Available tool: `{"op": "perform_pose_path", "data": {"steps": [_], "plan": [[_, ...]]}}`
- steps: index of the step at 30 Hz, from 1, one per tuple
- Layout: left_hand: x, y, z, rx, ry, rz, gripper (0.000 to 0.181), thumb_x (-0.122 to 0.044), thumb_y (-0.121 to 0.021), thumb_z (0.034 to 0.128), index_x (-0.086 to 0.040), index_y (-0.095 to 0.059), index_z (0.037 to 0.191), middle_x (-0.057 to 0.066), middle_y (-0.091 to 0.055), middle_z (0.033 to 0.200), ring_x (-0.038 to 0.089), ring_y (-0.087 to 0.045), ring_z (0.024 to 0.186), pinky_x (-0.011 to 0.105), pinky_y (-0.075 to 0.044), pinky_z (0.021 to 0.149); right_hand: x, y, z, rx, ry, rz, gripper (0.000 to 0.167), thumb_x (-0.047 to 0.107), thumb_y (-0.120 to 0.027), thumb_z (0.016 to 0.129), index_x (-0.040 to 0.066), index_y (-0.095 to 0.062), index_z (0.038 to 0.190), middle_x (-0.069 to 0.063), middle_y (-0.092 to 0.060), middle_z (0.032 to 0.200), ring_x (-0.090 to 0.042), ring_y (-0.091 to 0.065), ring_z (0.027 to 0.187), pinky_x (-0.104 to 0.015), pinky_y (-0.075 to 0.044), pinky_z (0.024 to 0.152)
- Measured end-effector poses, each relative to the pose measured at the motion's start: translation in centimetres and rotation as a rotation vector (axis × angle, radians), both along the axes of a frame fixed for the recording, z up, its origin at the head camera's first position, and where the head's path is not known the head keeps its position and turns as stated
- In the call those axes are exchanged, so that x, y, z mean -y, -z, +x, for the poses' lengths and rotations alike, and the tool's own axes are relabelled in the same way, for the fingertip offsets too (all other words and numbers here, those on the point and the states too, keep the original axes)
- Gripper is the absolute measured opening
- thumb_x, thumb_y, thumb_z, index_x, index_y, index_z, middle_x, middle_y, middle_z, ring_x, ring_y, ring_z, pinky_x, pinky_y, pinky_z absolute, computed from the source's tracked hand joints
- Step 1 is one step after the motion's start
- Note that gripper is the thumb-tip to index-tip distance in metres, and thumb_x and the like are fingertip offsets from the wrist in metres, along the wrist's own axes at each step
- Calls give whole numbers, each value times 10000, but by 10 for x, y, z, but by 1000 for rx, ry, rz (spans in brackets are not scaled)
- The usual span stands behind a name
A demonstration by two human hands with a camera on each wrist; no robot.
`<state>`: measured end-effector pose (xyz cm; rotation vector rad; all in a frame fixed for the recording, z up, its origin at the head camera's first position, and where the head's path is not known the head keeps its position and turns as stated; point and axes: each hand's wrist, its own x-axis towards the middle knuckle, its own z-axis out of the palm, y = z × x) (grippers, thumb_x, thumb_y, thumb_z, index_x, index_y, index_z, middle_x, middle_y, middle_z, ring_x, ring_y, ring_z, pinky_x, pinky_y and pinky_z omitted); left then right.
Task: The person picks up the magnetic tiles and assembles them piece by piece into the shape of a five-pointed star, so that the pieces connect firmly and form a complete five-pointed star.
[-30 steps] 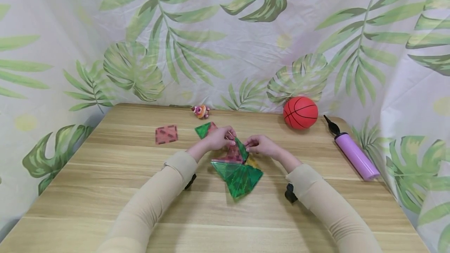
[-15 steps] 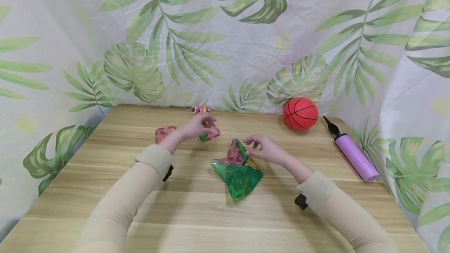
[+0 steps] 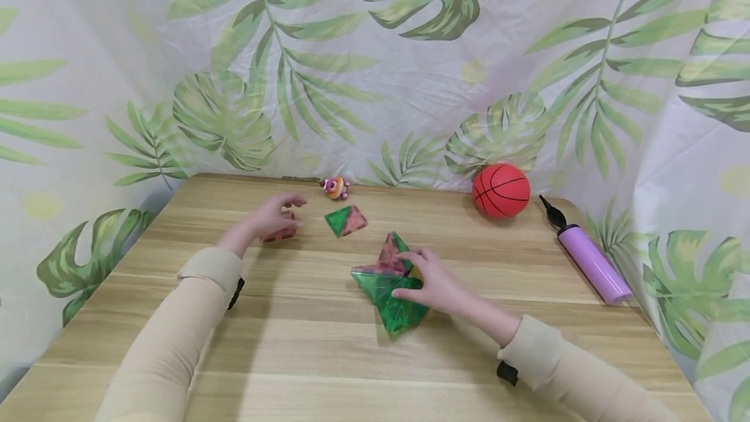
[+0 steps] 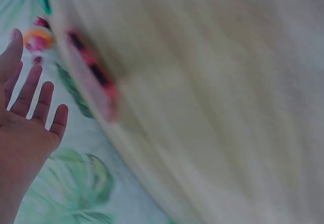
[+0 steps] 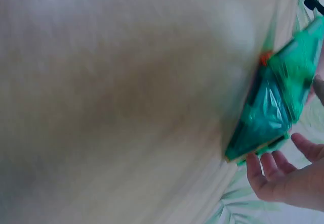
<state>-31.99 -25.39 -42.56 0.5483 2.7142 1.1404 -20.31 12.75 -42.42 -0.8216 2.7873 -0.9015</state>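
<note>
In the head view my left hand point(image 3: 265, 219) hovers over a red translucent square magnetic tile point(image 3: 280, 236), partly covering it. The left wrist view shows the fingers spread apart and holding nothing, with the blurred tile point(image 4: 96, 80) off to one side. My right hand point(image 3: 439, 286) is at the right side of a built piece of magnetic tiles point(image 3: 391, 314), green with some red and yellow, thumb and fingers spread over it. From the right wrist, its fingers point(image 5: 271, 167) look loosely bent beside the green tiles point(image 5: 268, 107); contact is unclear.
A flat green-and-red pair of triangle tiles point(image 3: 347, 221) lies between the hands, farther back. Behind it sits a small toy figure point(image 3: 335, 187). A red basketball point(image 3: 500, 191) and a purple hand pump point(image 3: 593, 262) are on the right of the wooden table point(image 3: 316, 357).
My left hand has left the built piece and moved left, past the triangle pair, to the red square tile. My right hand has come off the upright green tile and shifted nearer over the green tiles.
</note>
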Motion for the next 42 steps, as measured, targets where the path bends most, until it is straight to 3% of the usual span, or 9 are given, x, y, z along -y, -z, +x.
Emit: {"op": "perform_pose_path", "data": {"steps": [5,12,19,29,34,36,38,42], "plan": [[22,12,3,-23,-24,-82,578,-82,-723,824,75,-461,1314,292,-469,1327,443,-427,1240,555,-332,1024,2,4,4,-10,29,16,678,451,-746,774,139,-516,1330,-73,-459,1237,-217,-478,1035,-406,-460,870],[42,22,8,-75,-78,-221,612,-173,-738,822,85,-465,1306,312,-485,1293,446,-434,1212,557,-312,1031,1,7,2,-25,-2,31,676,449,-759,760,145,-535,1321,-104,-440,1320,-273,-457,1175,-465,-426,963],[45,24,11,-79,-82,-250,575,-203,-731,828,77,-498,1274,307,-503,1271,450,-445,1196,568,-309,1030,-3,13,1,-75,-49,60,664,375,-788,752,122,-541,1313,-93,-451,1322,-292,-411,1240,-481,-396,1002],[44,23,11,-103,-91,-290,581,-213,-734,826,70,-501,1277,308,-505,1274,455,-444,1197,571,-310,1028,-9,8,-3,-54,-74,61,654,346,-785,762,150,-525,1329,-145,-425,1381,-323,-390,1281,-514,-380,1016],[32,15,17,-157,-69,-324,598,-221,-747,813,55,-503,1284,290,-540,1244,448,-485,1161,561,-347,998,-19,4,-4,-28,-84,58,638,338,-778,772,184,-518,1333,-135,-416,1397,-316,-379,1290,-517,-397,998],[21,9,22,-209,-42,-339,624,-238,-766,792,42,-507,1287,271,-561,1222,437,-505,1138,558,-354,993,-25,3,-4,-29,-96,67,638,323,-776,776,173,-513,1337,-130,-420,1392,-314,-384,1283,-513,-400,996],[6,3,29,-252,-12,-344,653,-256,-779,777,20,-503,1301,243,-592,1156,411,-539,1073,554,-361,980,-31,2,-5,-34,-113,78,639,305,-776,778,150,-511,1340,-131,-427,1387,-314,-391,1278,-507,-398,1002],[-32,-9,53,-333,48,-341,750,-296,-805,738,-36,-466,1355,197,-542,1262,378,-494,1155,602,-298,1012,-42,3,-10,-52,-155,85,627,267,-767,791,90,-510,1334,-160,-455,1367,-334,-420,1264,-515,-385,1012]]}}
